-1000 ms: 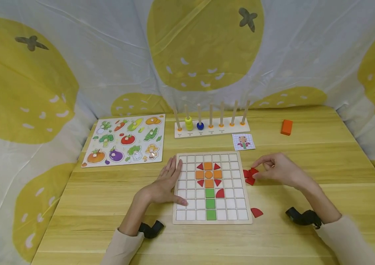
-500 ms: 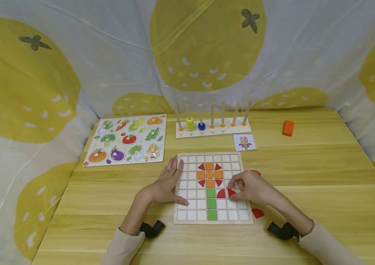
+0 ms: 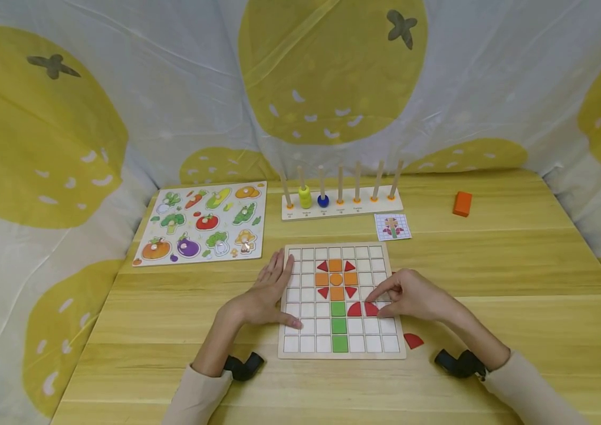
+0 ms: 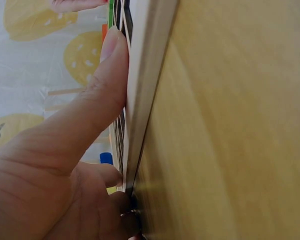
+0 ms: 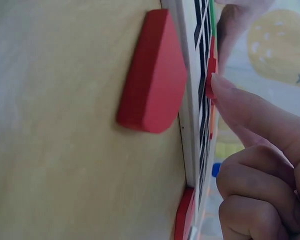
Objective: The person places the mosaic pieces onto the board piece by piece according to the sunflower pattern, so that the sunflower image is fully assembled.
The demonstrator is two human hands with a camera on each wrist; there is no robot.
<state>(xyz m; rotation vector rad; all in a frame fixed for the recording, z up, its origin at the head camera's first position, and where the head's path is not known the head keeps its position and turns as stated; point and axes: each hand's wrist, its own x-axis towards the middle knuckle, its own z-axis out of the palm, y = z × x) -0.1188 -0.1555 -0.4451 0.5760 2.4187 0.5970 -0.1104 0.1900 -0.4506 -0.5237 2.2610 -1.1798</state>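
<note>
The wooden grid board (image 3: 292, 348) lies flat, carrying a pattern of orange, green and red pieces. Along its left edge rests my left hand (image 3: 260, 304), fingers spread against the side and thumb (image 4: 102, 85) lying on top. My right hand (image 3: 419, 298) pinches a red quarter-circle piece (image 3: 371, 309) between thumb and index finger, right at a square in the fourth row. Just left of it, another red quarter-circle (image 3: 354, 310) sits in its own square, beside the green squares (image 3: 338, 326). In the right wrist view, my thumb touches the pinched piece's edge.
A loose red quarter-circle (image 3: 413, 340) lies by the board's lower right edge. Another red piece (image 5: 185, 215) shows beside the board in the right wrist view. Behind stand a pattern card (image 3: 393, 227), a peg rack (image 3: 380, 208), a vegetable puzzle (image 3: 199, 236) and an orange block (image 3: 462, 203).
My right hand took a red quarter-circle from the pile right of the board, carried it left onto the board and set it at a square. The left hand stays put.
</note>
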